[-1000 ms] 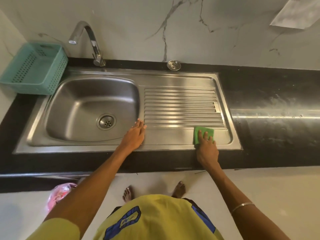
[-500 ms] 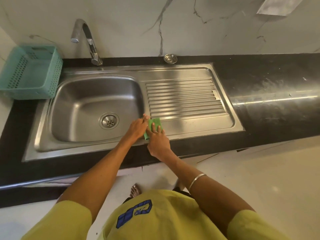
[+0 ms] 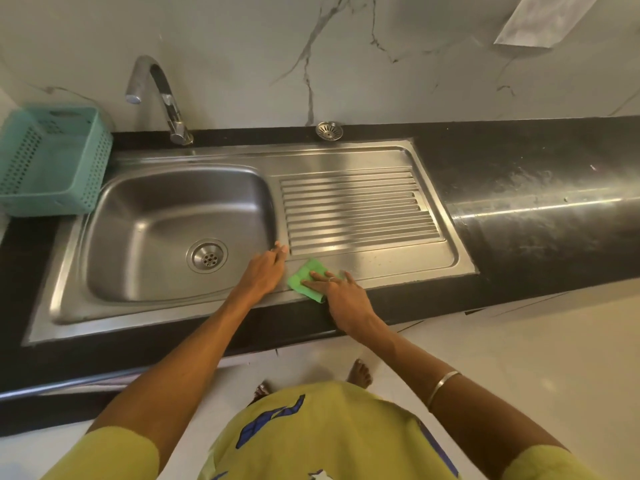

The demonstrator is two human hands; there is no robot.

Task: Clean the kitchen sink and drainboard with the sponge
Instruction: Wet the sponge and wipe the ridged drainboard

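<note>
White marble-look wall with grey veins stands behind a black countertop, and a steel sink unit is set into this countertop. From the head camera, the sink bowl is on the left with a round drain in its bottom, and the ribbed drainboard is on the right. A curved tap rises at the back edge, and a small metal strainer lies on the countertop behind the drainboard. A teal perforated basket sits on the counter at the left, just beside the sink rim.

The left arm reaches forward from the lower left. The left hand rests on the steel strip between bowl and drainboard, with fingers straight and close together, the tips pointing to the back; it holds nothing.

The right arm comes from the lower right, with a thin metal bangle on the forearm. The right hand lies flat with the fingers spread and presses down on the green sponge. The sponge is on the smooth front margin of the drainboard, below the ribs, near the front edge of the sink unit and just beside the left hand. I cannot tell whether the two hands touch.

Below, a yellow shirt with blue marks fills the lower frame, and bare toes show on the pale floor.
</note>
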